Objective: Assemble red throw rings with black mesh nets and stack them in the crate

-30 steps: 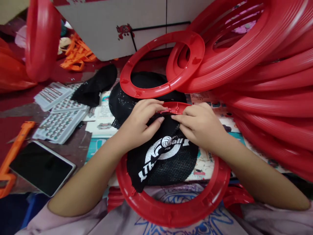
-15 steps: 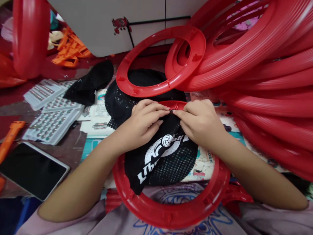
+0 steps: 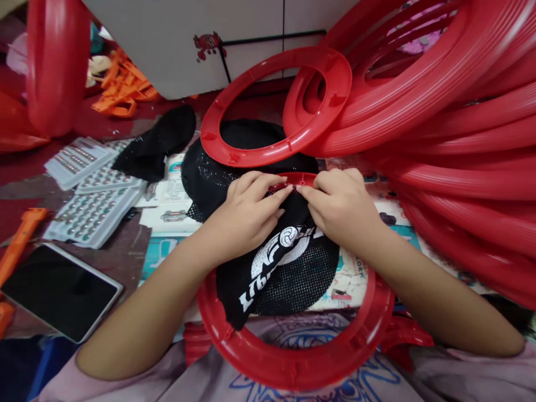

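Nearby, 3 trays (image 3: 113, 223) hold metal pieces (image 3: 87, 216); fingers (image 3: 276, 199) touch mesh (image 3: 301, 279).

Net (image 3: 293, 285): lettering partly lost in folds.
Ring (image 3: 268, 363): partly behind left grip (image 3: 253, 215) and right grip (image 3: 345, 206).
Stack (image 3: 460, 181): cut off, right edge.
Orange part (image 3: 20, 245): cut off, left edge.

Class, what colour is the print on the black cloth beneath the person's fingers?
White; the print on the black cloth shows best in the head view.
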A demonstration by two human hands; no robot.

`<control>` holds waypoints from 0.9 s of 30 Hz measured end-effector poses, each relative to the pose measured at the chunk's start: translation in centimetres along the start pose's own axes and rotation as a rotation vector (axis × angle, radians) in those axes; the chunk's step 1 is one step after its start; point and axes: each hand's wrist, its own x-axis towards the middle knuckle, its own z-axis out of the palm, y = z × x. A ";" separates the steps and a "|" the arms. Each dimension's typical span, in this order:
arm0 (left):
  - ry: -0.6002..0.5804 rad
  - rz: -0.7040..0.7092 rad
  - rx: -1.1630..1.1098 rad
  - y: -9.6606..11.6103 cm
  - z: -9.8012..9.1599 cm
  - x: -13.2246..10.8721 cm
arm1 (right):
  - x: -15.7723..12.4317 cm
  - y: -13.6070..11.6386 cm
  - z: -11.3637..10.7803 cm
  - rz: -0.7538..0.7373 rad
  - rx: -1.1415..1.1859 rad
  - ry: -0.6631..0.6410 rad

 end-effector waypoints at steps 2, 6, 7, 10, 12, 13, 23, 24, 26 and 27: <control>-0.007 -0.002 0.026 0.1 0.1 0.0 | 0.1 -0.1 0.1 0.013 -0.012 -0.036; 0.007 -0.019 0.019 -0.1 0.3 0.0 | 0.2 -0.1 -0.1 0.023 -0.031 -0.053; 0.028 -0.029 0.000 -0.1 0.3 0.0 | 0.1 -0.1 -0.4 0.016 -0.018 -0.050; 0.106 -0.078 -0.050 -0.3 0.3 0.0 | -0.1 0.1 -1.6 -0.056 0.079 -0.113; 0.139 -0.120 -0.053 -0.2 0.3 0.0 | -0.4 0.0 -2.5 -0.115 0.126 -0.248; 0.146 -0.141 -0.046 -0.1 0.3 0.1 | -0.5 -0.2 -3.0 -0.127 0.132 -0.322; 0.071 -0.275 0.211 1.3 -0.3 -0.4 | -0.3 -1.1 -2.4 0.022 0.213 -0.440; 0.035 -0.280 0.231 1.4 -0.8 -0.6 | -0.2 -0.9 -2.3 0.027 0.236 -0.432; -0.037 -0.329 0.255 1.8 -1.9 -0.6 | -0.1 -0.4 -2.4 0.027 0.290 -0.382; -0.071 -0.357 0.256 1.9 -2.4 -0.5 | -0.1 -0.2 -2.5 0.017 0.322 -0.338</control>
